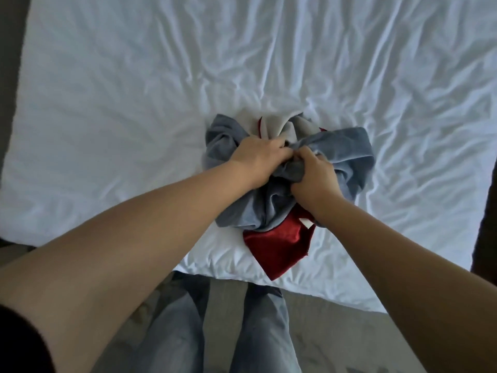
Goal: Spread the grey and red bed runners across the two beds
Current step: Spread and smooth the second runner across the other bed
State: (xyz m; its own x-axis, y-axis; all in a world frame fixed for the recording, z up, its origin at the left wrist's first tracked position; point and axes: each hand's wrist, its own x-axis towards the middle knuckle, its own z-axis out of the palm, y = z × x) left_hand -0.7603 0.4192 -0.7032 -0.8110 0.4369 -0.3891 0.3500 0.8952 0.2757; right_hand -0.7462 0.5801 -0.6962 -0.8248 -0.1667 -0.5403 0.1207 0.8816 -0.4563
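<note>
While both bare arms reach forward over the near edge of the white, wrinkled bed (107, 103), the grey and red bed runners (347, 149) lie crumpled in one heap on it, close to that edge and about midway across the part in view. The left grip (258, 157) is curled into grey cloth at the top of the heap, fingers dug into the folds. The right grip (314, 179) is clenched round a bunched fold of grey cloth just beside it, and the two sets of knuckles are touching or very nearly so (which one, I cannot tell). Most of the heap is grey. A red flap (274, 246) spreads flat from under it towards the near edge, below the right wrist, and a pale lining with a thin red border shows on the far side. Whether the heap is one runner or several cannot be told. Below the bed, two legs in grey jeans (172, 332) stand on a grey floor (336, 332).
</note>
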